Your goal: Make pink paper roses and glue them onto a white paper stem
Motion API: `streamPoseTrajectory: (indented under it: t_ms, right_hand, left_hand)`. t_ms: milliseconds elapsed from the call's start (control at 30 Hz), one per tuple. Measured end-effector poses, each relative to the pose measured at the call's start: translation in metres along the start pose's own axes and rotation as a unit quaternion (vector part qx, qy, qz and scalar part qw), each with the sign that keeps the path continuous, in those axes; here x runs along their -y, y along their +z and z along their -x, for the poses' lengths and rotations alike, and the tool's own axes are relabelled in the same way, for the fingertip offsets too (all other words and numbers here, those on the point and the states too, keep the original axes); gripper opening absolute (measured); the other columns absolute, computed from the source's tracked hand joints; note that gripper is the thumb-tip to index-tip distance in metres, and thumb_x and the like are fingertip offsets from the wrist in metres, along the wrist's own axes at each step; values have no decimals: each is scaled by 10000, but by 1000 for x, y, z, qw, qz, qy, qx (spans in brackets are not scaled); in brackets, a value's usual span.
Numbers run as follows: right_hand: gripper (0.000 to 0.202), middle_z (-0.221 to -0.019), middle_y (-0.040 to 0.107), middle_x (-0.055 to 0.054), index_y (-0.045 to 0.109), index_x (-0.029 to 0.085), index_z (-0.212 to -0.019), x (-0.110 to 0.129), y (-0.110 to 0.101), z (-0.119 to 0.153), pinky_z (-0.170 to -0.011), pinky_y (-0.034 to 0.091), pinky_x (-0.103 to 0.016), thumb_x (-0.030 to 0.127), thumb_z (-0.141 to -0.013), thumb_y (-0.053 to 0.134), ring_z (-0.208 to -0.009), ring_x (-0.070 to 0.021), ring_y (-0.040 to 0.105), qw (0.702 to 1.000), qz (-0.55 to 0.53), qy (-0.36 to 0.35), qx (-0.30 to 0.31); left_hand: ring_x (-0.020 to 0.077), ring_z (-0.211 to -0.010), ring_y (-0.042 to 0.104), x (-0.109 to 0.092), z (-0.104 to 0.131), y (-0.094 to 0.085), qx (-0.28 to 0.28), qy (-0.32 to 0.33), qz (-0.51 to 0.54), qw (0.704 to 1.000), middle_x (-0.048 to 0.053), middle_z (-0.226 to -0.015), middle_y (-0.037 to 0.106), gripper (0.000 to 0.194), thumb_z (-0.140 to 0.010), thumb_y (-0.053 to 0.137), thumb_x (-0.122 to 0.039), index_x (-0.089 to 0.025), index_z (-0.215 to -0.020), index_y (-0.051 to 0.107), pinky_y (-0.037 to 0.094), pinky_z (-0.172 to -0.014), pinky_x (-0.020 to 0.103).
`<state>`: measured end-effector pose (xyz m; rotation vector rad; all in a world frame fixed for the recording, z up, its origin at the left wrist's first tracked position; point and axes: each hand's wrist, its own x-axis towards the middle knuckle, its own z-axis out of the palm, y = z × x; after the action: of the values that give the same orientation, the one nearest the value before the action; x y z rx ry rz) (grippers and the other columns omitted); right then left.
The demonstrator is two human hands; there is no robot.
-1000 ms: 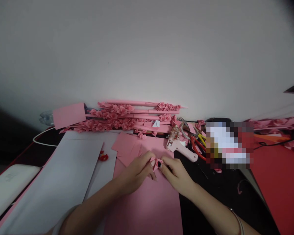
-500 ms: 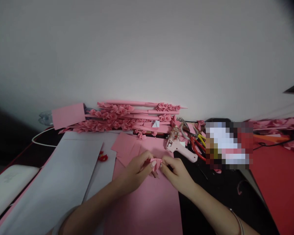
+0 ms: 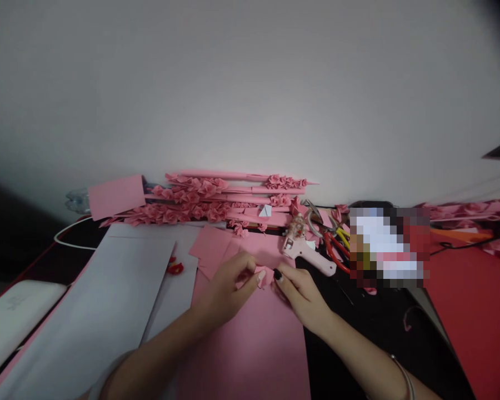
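Between my two hands is a small folded piece of pink paper point(image 3: 265, 276), held above a large pink sheet point(image 3: 250, 344). My left hand point(image 3: 233, 283) pinches its left side between thumb and fingers. On its right side, the thumb and fingertips of my right hand point(image 3: 300, 291) are closed on the same paper. Parts of the folds are hidden behind the fingers. Smaller pink paper squares point(image 3: 210, 247) lie just beyond my left hand. A pale pink glue gun point(image 3: 310, 255) rests beyond my right hand.
Along the wall lie pink paper flower stems point(image 3: 200, 208). Red-handled pliers point(image 3: 335, 250) are right of the glue gun. White sheets point(image 3: 120, 289) and small red scissors point(image 3: 175, 268) lie left, beside a white device point(image 3: 23, 316). A red sheet point(image 3: 479, 305) covers the right side.
The folded paper has turned slightly and shows a different face. My right thumb has shifted along its edge, with the dark nail now visible. My left hand has barely moved.
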<state>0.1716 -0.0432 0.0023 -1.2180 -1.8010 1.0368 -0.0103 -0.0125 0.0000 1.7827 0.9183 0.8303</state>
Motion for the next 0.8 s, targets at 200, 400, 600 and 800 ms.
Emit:
streamPoseTrajectory:
  t_ms: [200,400,600,800]
  right_hand:
    - [331,-562,302,62,383,193,-626,2,1,1,-492,231,-230,324,-925,439,-508,-90,295,1000,21,4,3]
    - [330,-563,355,53,395,189,-632,0,2,1,-499,253,-224,285,-947,384,-510,-90,336,999,34,5,-11]
    - [334,-556,330,59,376,191,-625,1,0,-1,-493,244,-222,285,-945,384,-505,-86,323,999,42,3,-1]
    - [323,-543,308,68,355,192,-609,2,0,-1,-492,237,-220,241,-922,418,-496,-79,308,998,59,-17,-1]
  left_hand:
    - [110,-658,496,4,2,3,-13,-47,93,994,-18,-715,513,162,-847,560,-247,-185,-738,457,397,-613,231]
    - [79,-624,435,8,-1,5,-33,-65,186,980,-63,-685,458,193,-789,646,-190,-205,-857,466,337,-573,195]
    - [66,-555,428,7,-2,5,-11,-106,243,964,-85,-607,438,261,-751,704,-213,-212,-863,468,321,-534,191]
    - [111,-607,554,10,0,7,44,-128,248,959,-47,-678,547,343,-699,731,-230,-228,-955,502,403,-544,221]
